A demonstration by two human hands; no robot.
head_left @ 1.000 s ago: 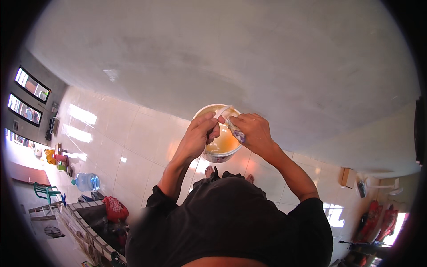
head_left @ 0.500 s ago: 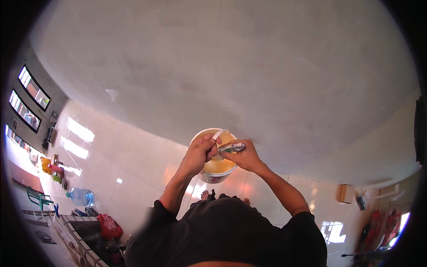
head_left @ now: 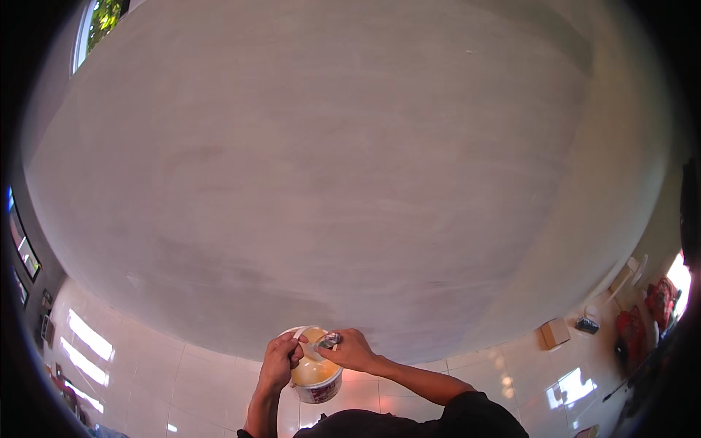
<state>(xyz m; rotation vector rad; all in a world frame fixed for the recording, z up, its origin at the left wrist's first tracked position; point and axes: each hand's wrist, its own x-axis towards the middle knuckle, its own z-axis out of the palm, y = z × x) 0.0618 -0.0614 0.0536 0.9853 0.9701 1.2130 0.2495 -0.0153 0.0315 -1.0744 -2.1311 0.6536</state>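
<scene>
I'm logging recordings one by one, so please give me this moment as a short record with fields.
Left hand: gripping the white handle of the bucket
Right hand: holding a small tool over the bucket; its exact kind is unclear
Bucket: round, pale outside, yellowish inside
Ahead: large grey wall
Below: shiny tiled floor with bright patches of light
Far right: cardboard box near the foot of the wall

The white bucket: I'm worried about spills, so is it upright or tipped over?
The bucket is upright, or nearly: the camera looks down into it, and the left hand holds its handle.
</scene>
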